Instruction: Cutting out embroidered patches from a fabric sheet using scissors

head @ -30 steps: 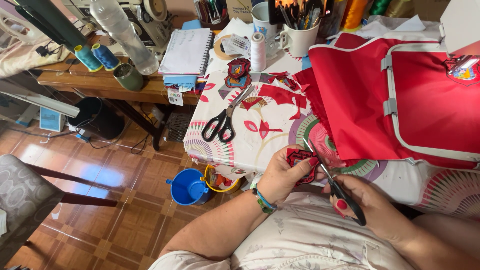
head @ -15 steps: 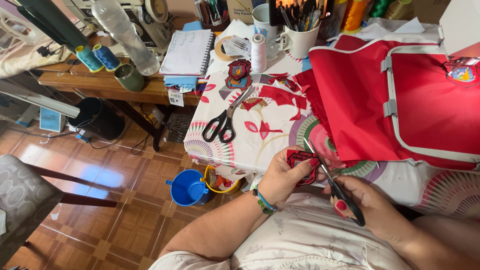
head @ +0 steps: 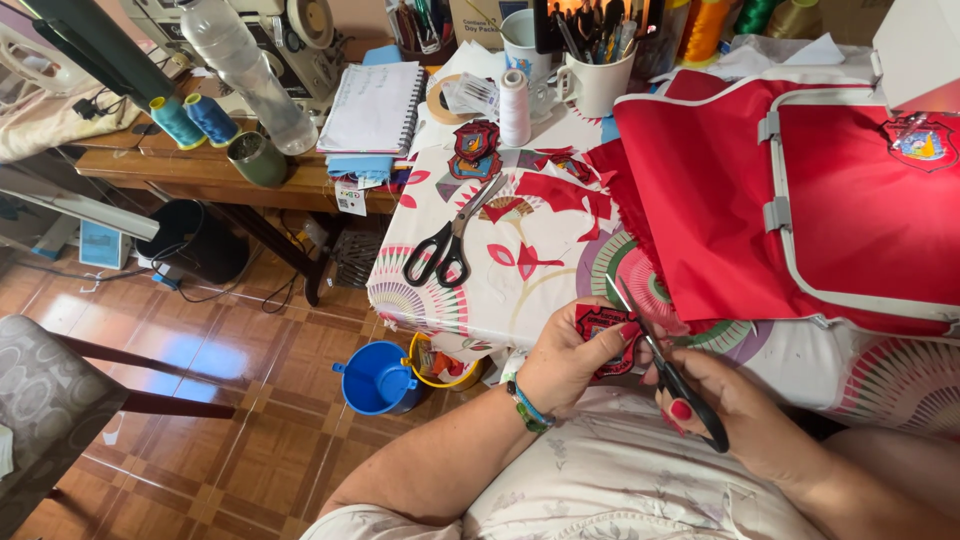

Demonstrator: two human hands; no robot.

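My left hand (head: 566, 358) grips a small red embroidered patch (head: 603, 330) just off the near edge of the table. My right hand (head: 735, 405) holds small black-handled scissors (head: 668, 366), whose blades point up along the patch's right edge. A red fabric bag with grey trim (head: 800, 210) lies on the flowered tablecloth (head: 520, 285) right behind both hands. It bears a crest badge (head: 920, 142).
Large black-handled scissors (head: 450, 240) lie on the cloth, with two more patches (head: 476, 150) and red scraps (head: 565, 190) behind. Further back stand a white thread spool (head: 514, 108), mugs of pens (head: 595, 70), a notebook (head: 375, 108) and a sewing machine. Blue and yellow buckets (head: 385, 378) sit on the floor.
Both hands stay almost still at the patch; the scissors and patch have shifted only slightly.
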